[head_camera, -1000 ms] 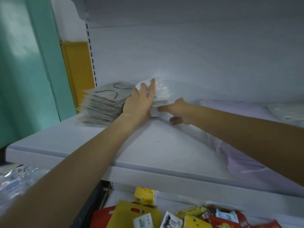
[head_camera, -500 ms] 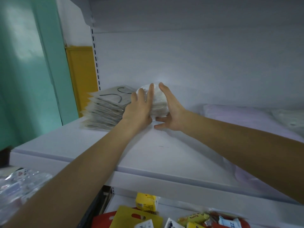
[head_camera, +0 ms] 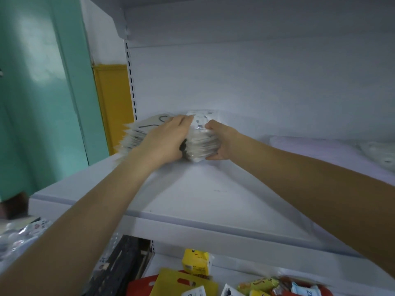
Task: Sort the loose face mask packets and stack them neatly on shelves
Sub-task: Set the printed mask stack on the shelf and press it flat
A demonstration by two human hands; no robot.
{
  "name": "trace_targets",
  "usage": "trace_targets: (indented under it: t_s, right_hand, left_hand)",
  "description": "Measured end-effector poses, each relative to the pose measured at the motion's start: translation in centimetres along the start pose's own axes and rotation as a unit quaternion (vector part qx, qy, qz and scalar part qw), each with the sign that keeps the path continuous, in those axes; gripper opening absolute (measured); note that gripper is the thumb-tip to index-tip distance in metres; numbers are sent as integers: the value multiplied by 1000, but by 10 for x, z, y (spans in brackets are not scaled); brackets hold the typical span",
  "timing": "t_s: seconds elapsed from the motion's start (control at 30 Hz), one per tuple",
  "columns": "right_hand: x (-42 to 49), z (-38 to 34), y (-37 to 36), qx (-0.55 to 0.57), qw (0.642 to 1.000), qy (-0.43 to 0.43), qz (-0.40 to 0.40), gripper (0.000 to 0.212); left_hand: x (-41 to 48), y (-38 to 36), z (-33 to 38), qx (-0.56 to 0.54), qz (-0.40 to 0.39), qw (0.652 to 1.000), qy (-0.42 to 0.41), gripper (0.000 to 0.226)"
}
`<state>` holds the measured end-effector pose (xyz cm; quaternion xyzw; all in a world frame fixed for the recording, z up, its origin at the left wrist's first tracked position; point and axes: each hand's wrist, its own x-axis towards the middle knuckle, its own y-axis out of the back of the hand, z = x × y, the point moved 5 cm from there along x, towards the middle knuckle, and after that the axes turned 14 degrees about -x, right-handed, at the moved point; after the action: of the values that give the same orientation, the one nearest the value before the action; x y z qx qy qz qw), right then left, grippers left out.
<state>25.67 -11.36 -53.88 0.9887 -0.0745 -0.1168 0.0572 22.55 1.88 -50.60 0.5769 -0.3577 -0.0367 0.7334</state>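
Our left hand (head_camera: 164,142), right hand (head_camera: 222,142) clamped on packet stack (head_camera: 201,145), seemingly touching second pile (head_camera: 136,133); shelf (head_camera: 203,195) front open.

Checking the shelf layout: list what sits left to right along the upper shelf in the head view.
grey mask packet stack → left hand → white mask packet stack → right hand → lilac bag → pale packets

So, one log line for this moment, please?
left hand: grips packet stack | right hand: grips it too | on shelf, beside other stack
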Motion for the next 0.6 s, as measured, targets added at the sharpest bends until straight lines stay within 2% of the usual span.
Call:
trace_targets:
  t_s: [0.1, 0.17, 0.2, 0.27, 0.33, 0.4, 0.47, 0.53, 0.6]
  right_hand:
    - [4, -1, 10, -6, 1000, 2, 11, 45]
    - [6, -3, 19, -28, 999, 1, 16, 22]
    - [7, -5, 25, -45, 999, 1, 18, 19]
    - [8, -9, 37, -82, 996, 10, 24, 20]
    - [11, -15, 49, -120, 992, 33, 24, 19]
    - [12, -25, 56, -177, 981, 84, 4, 17]
    - [10, -39, 58, -282, 943, 176, -24, 18]
    - [4, -50, 56, -373, 891, 252, -53, 34]
    - [1, -56, 60, -449, 843, 292, -45, 45]
  left_hand:
    - [-5, 7, -19, 81, -2, 997, 1, 80]
    - [-9, 1, -36, 143, -41, 987, 60, 78]
    - [-11, -3, -46, 147, -62, 983, 96, 76]
    - [-16, -12, -62, 90, -85, 981, 150, 71]
    - [-19, -16, -72, 17, -71, 981, 178, 68]
    - [-20, -16, -78, -10, -51, 980, 191, 66]
    - [-19, -17, -79, -14, -51, 980, 193, 67]
    - [-18, -19, -79, -7, -63, 978, 198, 71]
    - [-16, -20, -76, 20, -76, 975, 208, 74]
